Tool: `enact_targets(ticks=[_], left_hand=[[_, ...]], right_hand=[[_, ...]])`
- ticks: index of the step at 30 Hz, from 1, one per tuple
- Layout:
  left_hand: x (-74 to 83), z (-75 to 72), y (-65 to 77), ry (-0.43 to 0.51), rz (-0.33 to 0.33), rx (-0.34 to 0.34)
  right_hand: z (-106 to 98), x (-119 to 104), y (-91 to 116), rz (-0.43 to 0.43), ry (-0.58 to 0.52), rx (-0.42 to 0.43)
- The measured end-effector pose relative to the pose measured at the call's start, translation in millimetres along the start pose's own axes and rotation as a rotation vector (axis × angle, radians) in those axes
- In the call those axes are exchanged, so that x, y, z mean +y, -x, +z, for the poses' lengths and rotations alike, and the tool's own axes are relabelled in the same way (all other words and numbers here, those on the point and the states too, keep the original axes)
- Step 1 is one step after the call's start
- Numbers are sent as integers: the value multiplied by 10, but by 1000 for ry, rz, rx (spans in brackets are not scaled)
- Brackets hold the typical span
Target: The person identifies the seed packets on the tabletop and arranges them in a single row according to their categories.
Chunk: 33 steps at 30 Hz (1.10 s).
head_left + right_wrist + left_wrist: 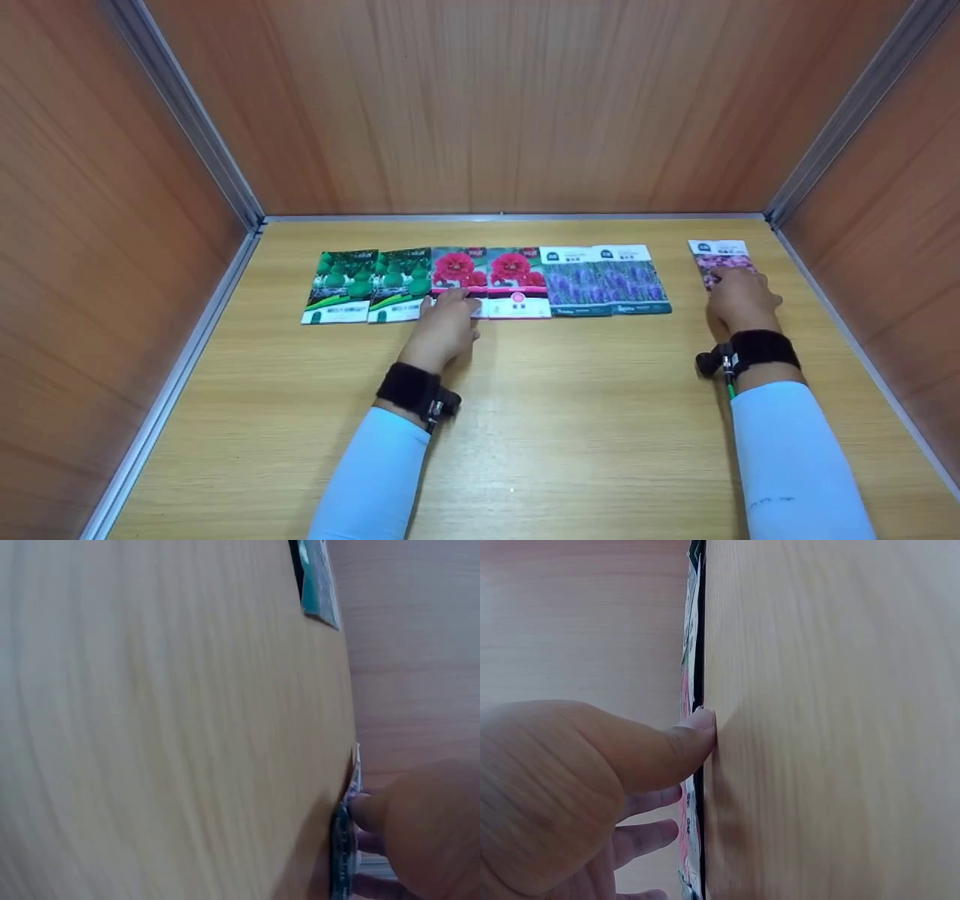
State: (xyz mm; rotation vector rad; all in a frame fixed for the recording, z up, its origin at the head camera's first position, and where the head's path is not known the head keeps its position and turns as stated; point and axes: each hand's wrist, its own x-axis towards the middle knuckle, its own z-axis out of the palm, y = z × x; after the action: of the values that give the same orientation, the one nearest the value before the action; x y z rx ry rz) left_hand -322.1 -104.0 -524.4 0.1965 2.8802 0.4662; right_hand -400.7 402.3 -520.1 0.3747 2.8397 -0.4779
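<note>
Six seed packets lie side by side in a row. From the left come two green-fruit packets (340, 286), two red-flower packets (513, 267) and two lavender packets (632, 281). Over the lower part of the left red-flower packet (459, 267) rests my left hand (441, 332), its fingers extended and its thumb at the near edge. Apart on the right is a pink-flower packet (718, 255). My right hand (744, 301) pinches its lower part, hiding much of the print. In the right wrist view this packet (342, 851) looks bent at the fingertips.
The wooden table (585, 420) is bounded by a back panel (495, 105), a left panel (97, 247) and a right panel (885, 195), with metal strips along the joins. Bare tabletop separates the lavender packets from the pink-flower one. Both wrists wear black camera straps (409, 386).
</note>
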Motion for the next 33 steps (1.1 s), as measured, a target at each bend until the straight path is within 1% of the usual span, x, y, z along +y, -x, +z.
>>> enact_targets(ticks=[3, 9, 12, 17, 19, 24, 31, 33], left_hand=[[-2, -6, -10, -3, -2, -5], [-9, -12, -13, 1, -2, -10], [-7, -6, -11, 5, -7, -11], [1, 5, -10, 26, -10, -13], [4, 2, -4, 32, -12, -16], [1, -6, 10, 24, -10, -7], [9, -11, 25, -20, 29, 9], [14, -12, 27, -9, 22, 8]], right_hand=[[4, -93, 20, -8, -18, -21], [41, -268, 128, -83, -18, -43], [69, -344, 154, -114, -35, -55], [102, -408, 154, -160, -30, -73], [99, -419, 163, -159, -28, -80], [87, -428, 206, -170, -28, -60], [118, -429, 212, -209, 11, 0], [123, -434, 221, -208, 7, 3]])
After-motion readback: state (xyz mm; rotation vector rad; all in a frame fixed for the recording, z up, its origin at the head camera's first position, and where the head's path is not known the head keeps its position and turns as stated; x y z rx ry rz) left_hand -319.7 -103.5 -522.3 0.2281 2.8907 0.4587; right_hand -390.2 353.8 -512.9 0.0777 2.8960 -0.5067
